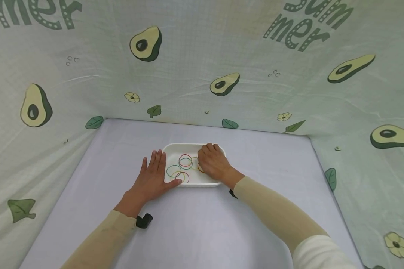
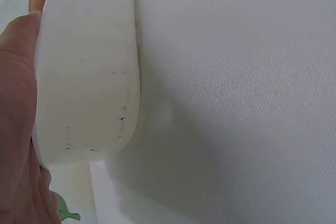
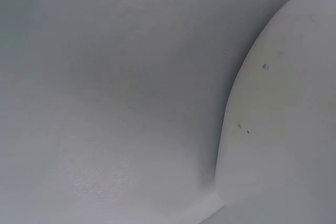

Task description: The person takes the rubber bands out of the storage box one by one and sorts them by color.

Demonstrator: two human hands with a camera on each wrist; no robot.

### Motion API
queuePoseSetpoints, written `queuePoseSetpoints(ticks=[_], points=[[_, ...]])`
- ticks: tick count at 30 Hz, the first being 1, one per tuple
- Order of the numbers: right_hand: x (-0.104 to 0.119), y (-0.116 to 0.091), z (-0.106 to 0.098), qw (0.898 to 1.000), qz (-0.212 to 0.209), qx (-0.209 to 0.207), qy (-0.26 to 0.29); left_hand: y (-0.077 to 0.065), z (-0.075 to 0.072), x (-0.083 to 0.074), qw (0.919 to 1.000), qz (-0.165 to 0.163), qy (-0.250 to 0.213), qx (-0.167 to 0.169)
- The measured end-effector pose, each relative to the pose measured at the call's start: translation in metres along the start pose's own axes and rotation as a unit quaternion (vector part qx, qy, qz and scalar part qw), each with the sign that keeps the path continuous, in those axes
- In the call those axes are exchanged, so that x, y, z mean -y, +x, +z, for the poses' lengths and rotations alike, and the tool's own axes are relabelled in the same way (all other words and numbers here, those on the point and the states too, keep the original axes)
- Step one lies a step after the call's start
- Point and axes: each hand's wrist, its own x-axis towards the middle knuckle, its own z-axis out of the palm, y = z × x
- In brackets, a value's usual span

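A shallow white tray [image 1: 207, 180] with rounded corners sits on the table. Several thin coloured rings that look like rubber bands [image 1: 185, 160] lie inside it, red, green and yellow, some overlapping. My left hand [image 1: 153, 180] rests along the tray's left edge, fingers straight and thumb stretched over the front rim. The left wrist view shows that hand against the tray's outer wall [image 2: 89, 87]. My right hand [image 1: 214, 161] is over the tray's right part with its fingers curled down, an orange ring [image 1: 200, 168] showing beside it. Its fingertips are hidden, so I cannot tell whether they pinch a ring.
A white cloth [image 1: 202, 224] covers the table. Behind and at both sides hangs a pale curtain [image 1: 185, 56] printed with avocados and leaves. A black strap piece [image 1: 144, 220] sticks out at my left wrist.
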Motion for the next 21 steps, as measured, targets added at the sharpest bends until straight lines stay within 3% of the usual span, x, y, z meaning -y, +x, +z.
queuePoseSetpoints(ticks=[11, 21], points=[[-0.008, -0.009, -0.007, 0.999, 0.033, -0.019, -0.008, 0.001, -0.007, 0.005, 1.0000, -0.006, 0.005, 0.006], [-0.022, -0.016, -0.018, 0.997, 0.069, -0.020, -0.008, 0.002, -0.008, 0.010, 0.9997, 0.009, 0.019, 0.015]])
